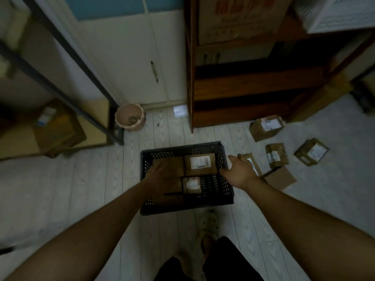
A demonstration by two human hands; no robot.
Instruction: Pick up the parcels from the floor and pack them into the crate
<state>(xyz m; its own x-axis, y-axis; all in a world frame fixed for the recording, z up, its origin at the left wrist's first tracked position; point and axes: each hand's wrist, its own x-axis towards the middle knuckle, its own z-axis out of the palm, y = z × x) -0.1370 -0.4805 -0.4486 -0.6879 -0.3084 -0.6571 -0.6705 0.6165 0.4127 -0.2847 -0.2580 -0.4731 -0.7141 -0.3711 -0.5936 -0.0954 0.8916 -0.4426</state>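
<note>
The fingers of the left hand (160,171) lay on a plain brown parcel (174,163) in the left half of the crate (182,148); the dim light hid whether they gripped it. At the far left stood a metal rack (81,63), with a pink bucket (129,119) by its foot and open floor (91,179) running from there to the crate's left wall. Two labelled parcels (199,163) (191,184) filled the crate's upper right and middle, leaving bare mesh at lower right. The right hand (239,171) hovered over the right rim, fingers spread and empty. Just beyond it lay a labelled parcel (251,163), then four more (281,178) (277,155) (266,126) (311,152) scattered apart, below a wooden shelf (243,88).
</note>
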